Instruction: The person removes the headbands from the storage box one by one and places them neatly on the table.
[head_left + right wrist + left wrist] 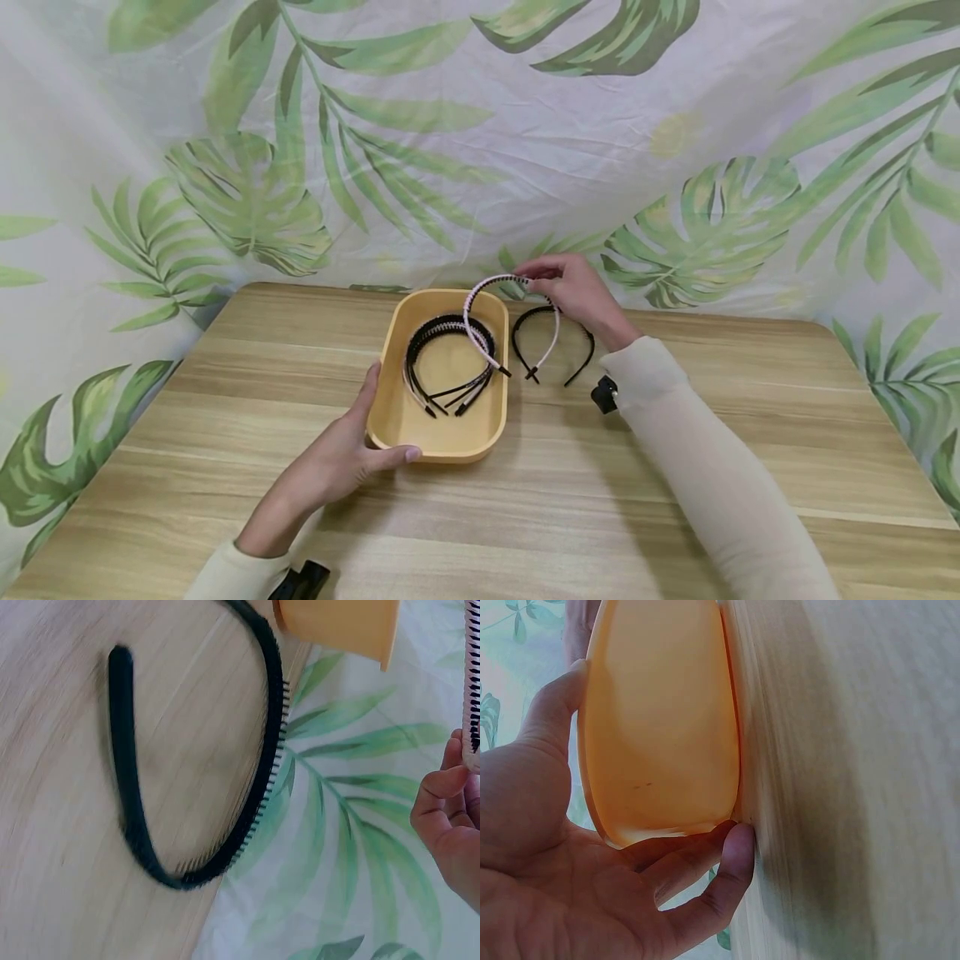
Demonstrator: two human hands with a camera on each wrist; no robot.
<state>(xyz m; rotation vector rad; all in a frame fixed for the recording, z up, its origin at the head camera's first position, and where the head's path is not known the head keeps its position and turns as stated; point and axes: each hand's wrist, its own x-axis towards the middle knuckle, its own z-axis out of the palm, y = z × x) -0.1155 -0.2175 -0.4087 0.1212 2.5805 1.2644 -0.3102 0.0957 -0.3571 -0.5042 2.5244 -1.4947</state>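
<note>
My left hand (337, 460) grips a yellow plastic bin (390, 350) at its near left corner. The thumb lies along the near rim, and the fingers (736, 851) reach round the side and low by the table. Inside the bin lie several toothed headbands (450, 323), mostly black, with one pale band among them. My right hand (576, 290) pinches a pale pink headband (467, 315) near its top. That headband hangs with its ends downward, one side overlapping the bin's right rim in the head view. Below the right hand, a black toothed headband (122, 735) rests on the wood.
The wood-grain table (675, 500) runs back to a hanging cloth (420, 167) printed with green leaves. A black wrist device (604, 394) shows at the right sleeve, and another (303, 581) at the left sleeve.
</note>
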